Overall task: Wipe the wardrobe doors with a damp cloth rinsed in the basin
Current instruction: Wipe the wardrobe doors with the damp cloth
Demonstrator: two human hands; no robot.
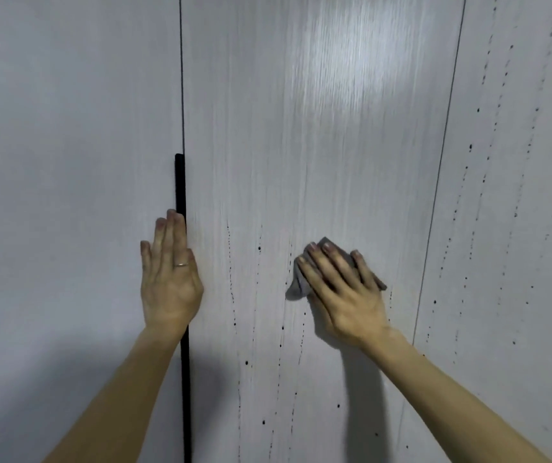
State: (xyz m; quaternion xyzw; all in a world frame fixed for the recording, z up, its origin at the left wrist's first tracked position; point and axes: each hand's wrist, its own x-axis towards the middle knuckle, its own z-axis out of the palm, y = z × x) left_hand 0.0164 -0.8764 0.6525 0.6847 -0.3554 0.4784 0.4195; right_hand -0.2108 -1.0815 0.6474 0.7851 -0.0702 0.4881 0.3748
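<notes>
Pale grey wardrobe doors fill the view. The middle door (318, 145) carries vertical wet streaks and dark drip marks low down. My right hand (341, 292) lies flat with straight fingers on a small grey cloth (298, 285), pressing it against the middle door. My left hand (168, 279) rests flat, fingers straight, on the left door (67, 162) beside the black vertical handle (180, 182).
The right door (518, 195) shows several lines of dark drops running down. Thin dark gaps separate the doors. A dark edge shows at the bottom left corner. The basin is out of view.
</notes>
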